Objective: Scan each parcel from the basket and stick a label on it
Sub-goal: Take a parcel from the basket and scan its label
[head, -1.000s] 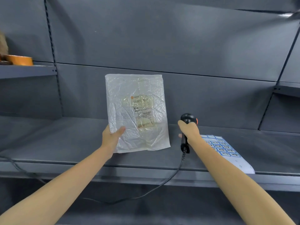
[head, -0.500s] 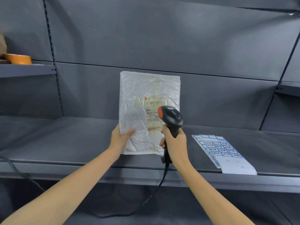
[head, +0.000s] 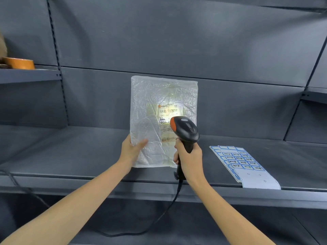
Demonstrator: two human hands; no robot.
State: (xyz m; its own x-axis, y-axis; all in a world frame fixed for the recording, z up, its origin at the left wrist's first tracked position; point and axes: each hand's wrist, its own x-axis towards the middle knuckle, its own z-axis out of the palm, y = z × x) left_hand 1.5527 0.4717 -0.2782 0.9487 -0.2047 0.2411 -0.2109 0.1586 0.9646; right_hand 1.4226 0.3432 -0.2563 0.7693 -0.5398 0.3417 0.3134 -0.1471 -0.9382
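Holding the parcel (head: pixel 152 121) upright above the shelf (head: pixel 70 152), the left hand (head: pixel 131 150) pinches its lower-left corner, thumb across the front. It looks like a light, crinkly bubble mailer, soft enough to flop, so a corner pinch with the face kept flat seems wise; the film may be slippery. At 3 o'clock of that hand, the right hand (head: pixel 190 159) is wrapped round the scanner (head: pixel 185 129), whose light falls on the shipping label (head: pixel 169 112). At 3 o'clock of the scanner lies the sticker sheet (head: pixel 242 163).
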